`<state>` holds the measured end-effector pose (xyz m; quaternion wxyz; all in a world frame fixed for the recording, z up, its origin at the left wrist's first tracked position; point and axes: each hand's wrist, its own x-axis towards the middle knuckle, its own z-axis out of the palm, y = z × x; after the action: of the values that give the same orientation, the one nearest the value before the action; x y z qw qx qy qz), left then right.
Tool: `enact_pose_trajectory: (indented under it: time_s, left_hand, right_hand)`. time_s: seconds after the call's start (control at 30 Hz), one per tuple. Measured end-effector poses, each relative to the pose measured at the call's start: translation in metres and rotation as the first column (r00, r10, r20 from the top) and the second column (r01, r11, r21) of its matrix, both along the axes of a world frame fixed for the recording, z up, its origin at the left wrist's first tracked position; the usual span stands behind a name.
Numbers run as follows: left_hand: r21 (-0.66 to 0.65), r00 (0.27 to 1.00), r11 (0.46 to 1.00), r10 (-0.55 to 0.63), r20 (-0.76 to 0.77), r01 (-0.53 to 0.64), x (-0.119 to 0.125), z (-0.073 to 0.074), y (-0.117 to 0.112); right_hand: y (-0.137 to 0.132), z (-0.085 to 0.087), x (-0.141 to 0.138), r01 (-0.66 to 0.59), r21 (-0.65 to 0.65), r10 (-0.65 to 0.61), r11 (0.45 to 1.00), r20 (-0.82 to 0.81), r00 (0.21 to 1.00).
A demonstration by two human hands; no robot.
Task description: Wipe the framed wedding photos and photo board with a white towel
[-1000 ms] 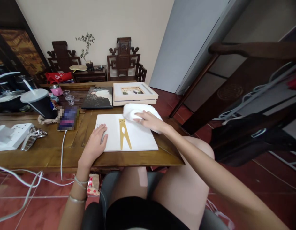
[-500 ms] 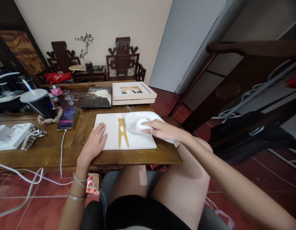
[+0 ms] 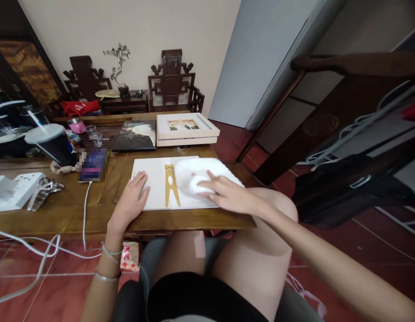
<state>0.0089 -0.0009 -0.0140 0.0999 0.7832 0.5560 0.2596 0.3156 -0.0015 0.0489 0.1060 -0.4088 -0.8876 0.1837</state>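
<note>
A flat white board (image 3: 155, 194) lies near the table's front edge, bearing a golden cat-shaped figure (image 3: 173, 191) with a white oval in its middle. My left hand (image 3: 130, 197) rests flat on the board's left side, fingers stretched out. On the right half, my right hand (image 3: 229, 193) grips a bunched part of a fluffy white cloth (image 3: 212, 167) and presses it on the board. The cloth spreads past the board's right edge and hides that side of it.
Behind the board are a dark picture panel (image 3: 131, 138) and a pale box with a framed photo (image 3: 187, 139). To the left stand a phone (image 3: 92, 166) on a cable, a black cup (image 3: 53, 150), a power strip (image 3: 24, 190) and a clear glittery object (image 3: 42, 194).
My right hand has moved slightly toward me and to the right with the bunched cloth. My left hand stays in place on the board.
</note>
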Motion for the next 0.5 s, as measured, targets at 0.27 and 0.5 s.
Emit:
enact_pose_trajectory:
  time_s: [0.27, 0.5]
  left_hand:
    - [-0.012, 1.000, 1.000, -0.005, -0.026, 0.004, 0.001, 0.005, -0.003]
    - [-0.010, 1.000, 1.000, -0.008, -0.018, 0.008, -0.001, 0.004, -0.001]
  right_hand:
    - [-0.040, 0.017, 0.026, -0.036, -0.193, 0.046, 0.981, 0.045, 0.998]
    - [0.067, -0.011, -0.010, 0.064, 0.043, -0.065, 0.997, 0.021, 0.998]
